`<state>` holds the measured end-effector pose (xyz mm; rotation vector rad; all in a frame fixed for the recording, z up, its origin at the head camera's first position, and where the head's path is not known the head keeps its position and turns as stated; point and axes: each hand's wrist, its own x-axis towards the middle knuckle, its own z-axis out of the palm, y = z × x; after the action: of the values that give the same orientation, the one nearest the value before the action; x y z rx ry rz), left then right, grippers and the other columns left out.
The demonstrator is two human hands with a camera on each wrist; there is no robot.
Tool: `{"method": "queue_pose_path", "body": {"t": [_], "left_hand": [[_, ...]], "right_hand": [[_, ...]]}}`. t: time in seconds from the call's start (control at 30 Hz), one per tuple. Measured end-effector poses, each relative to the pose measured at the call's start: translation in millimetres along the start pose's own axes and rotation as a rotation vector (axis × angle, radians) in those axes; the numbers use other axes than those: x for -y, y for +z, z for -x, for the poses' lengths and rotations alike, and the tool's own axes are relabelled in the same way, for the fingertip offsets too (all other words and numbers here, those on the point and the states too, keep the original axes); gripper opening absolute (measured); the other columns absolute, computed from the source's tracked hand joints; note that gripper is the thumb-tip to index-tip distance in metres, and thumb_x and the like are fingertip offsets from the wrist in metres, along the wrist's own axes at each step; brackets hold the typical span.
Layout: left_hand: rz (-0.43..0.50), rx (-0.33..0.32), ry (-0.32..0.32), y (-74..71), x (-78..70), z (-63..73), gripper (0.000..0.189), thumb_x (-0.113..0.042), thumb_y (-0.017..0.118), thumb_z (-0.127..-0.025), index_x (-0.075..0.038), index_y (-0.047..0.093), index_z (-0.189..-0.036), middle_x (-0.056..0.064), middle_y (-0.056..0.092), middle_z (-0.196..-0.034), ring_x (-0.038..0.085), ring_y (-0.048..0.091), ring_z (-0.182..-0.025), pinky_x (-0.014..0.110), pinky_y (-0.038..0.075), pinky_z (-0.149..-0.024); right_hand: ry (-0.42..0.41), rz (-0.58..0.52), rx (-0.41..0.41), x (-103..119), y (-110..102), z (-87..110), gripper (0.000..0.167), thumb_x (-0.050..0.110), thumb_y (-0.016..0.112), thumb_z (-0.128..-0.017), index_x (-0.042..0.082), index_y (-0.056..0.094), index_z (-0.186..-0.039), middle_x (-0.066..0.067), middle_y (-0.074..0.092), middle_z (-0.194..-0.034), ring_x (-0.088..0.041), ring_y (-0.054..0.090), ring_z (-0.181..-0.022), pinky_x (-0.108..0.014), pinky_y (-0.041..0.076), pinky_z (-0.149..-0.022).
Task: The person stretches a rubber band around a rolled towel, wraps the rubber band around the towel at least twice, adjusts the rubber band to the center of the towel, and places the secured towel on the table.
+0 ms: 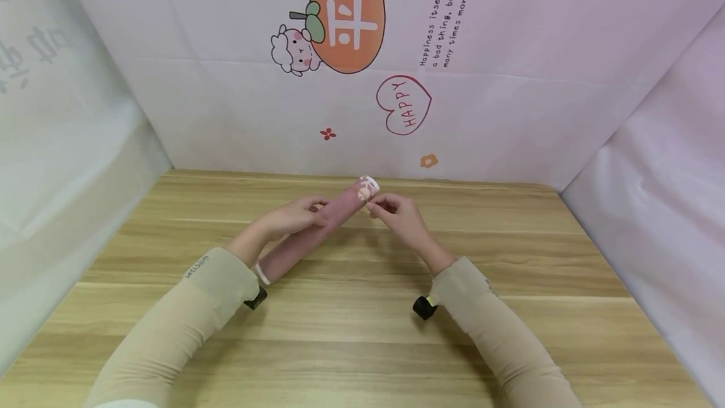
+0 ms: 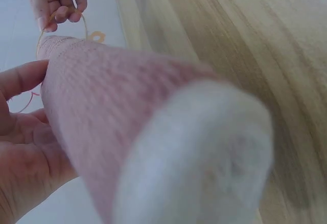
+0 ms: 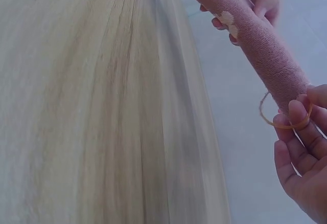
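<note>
A pink towel with white ends is rolled into a long tube and held slanting above the table. My left hand grips it around the middle, thumb on the near side. At the far end, my right hand pinches a thin yellowish rubber band. The band's loop hangs about the towel's end in both wrist views; whether it fully encircles the roll I cannot tell. A pale leaf or flower pattern shows near the far end. In the left wrist view, the near white end is large and blurred.
The wood-grain table lies beneath both arms. Behind it hangs a white backdrop cloth with printed cartoons and words, and white cloth also hangs at both sides. Small black wrist devices sit under the sleeves.
</note>
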<state>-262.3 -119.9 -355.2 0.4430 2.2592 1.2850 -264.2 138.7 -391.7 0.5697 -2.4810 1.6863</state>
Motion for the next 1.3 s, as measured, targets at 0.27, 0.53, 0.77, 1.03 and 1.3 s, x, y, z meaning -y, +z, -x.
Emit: {"method": "queue_pose_path", "body": {"t": [0.27,0.53,0.77,1.03,1.3], "left_hand": [[0.008,0.044,0.003,0.0,-3.8,1.3,0.061,-0.015,0.052,-0.090,0.000,0.041,-0.147,0.024,0.051,-0.139,0.033,0.054,-0.120,0.046,0.046,-0.100],[0.014,0.096,0.009,-1.2,-10.0,0.5,0.068,-0.023,0.056,-0.097,-0.002,0.030,-0.156,0.025,0.044,-0.147,0.034,0.051,-0.127,0.050,0.042,-0.108],[-0.081,0.077,0.035,-1.8,-12.9,-2.0,0.063,-0.035,0.056,-0.106,-0.006,0.033,-0.157,0.021,0.045,-0.150,0.034,0.049,-0.132,0.052,0.040,-0.109],[-0.135,0.049,0.082,-4.5,-15.6,-3.2,0.059,-0.024,0.054,-0.107,0.001,0.033,-0.156,0.025,0.040,-0.155,0.039,0.039,-0.142,0.053,0.032,-0.117],[-0.128,0.040,0.066,-5.5,-16.9,-4.1,0.065,-0.021,0.050,-0.102,0.004,0.027,-0.157,0.027,0.033,-0.159,0.040,0.031,-0.147,0.053,0.025,-0.120]], "right_hand": [[0.011,-0.008,0.011,2,6,-0.1,0.022,0.010,0.066,-0.101,-0.012,0.068,-0.105,-0.019,0.071,-0.092,-0.042,0.066,-0.091,-0.022,0.047,-0.069],[0.010,-0.012,0.013,4,9,-0.2,0.019,0.010,0.066,-0.101,-0.009,0.070,-0.103,-0.016,0.072,-0.091,-0.040,0.066,-0.091,-0.025,0.049,-0.070],[0.003,0.002,0.023,5,8,0.4,0.020,0.010,0.065,-0.102,-0.009,0.070,-0.104,-0.012,0.072,-0.090,-0.025,0.068,-0.087,-0.027,0.051,-0.073],[0.012,-0.011,0.032,10,8,2.5,0.017,0.008,0.066,-0.101,-0.009,0.071,-0.102,-0.019,0.072,-0.096,-0.032,0.068,-0.089,-0.024,0.051,-0.073],[0.002,-0.013,0.037,7,12,2.5,0.014,0.007,0.068,-0.100,-0.006,0.072,-0.103,-0.016,0.074,-0.098,-0.022,0.069,-0.087,-0.030,0.055,-0.074]]}}
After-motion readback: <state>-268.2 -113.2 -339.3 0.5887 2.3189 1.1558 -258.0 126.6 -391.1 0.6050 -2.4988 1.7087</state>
